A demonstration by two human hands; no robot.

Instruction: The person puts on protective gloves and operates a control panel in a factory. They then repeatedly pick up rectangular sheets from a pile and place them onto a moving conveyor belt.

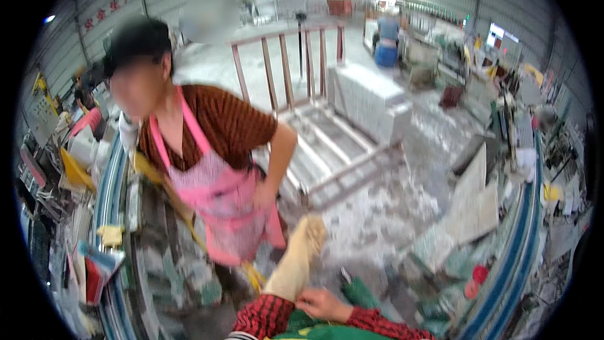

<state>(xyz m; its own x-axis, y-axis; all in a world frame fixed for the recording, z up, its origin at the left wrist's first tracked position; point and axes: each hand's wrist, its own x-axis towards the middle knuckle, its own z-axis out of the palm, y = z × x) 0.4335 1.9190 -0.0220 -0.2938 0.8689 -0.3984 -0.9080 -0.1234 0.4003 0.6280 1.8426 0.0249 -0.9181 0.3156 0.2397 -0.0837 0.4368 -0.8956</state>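
A long cream work glove (290, 272) covers my left hand (311, 232), which is held out in front of me with its fingers curled in, as far as the blur shows. I see nothing in it. My bare right hand (324, 305) is at the left wrist, its fingers closed on the glove's cuff by the red-and-black checked sleeve (263, 315). The right fingertips are partly hidden behind the cuff. Green cloth (327, 332) lies over my front below both hands.
Close on the left stands a person in a pink apron (220, 204). Ahead are a metal frame pallet (314, 145) and stacked pale slabs (365, 97). Blue rails (108, 195) run along the left, with another blue rail (513, 258) on the right. Broken slabs (469, 211) lean at right.
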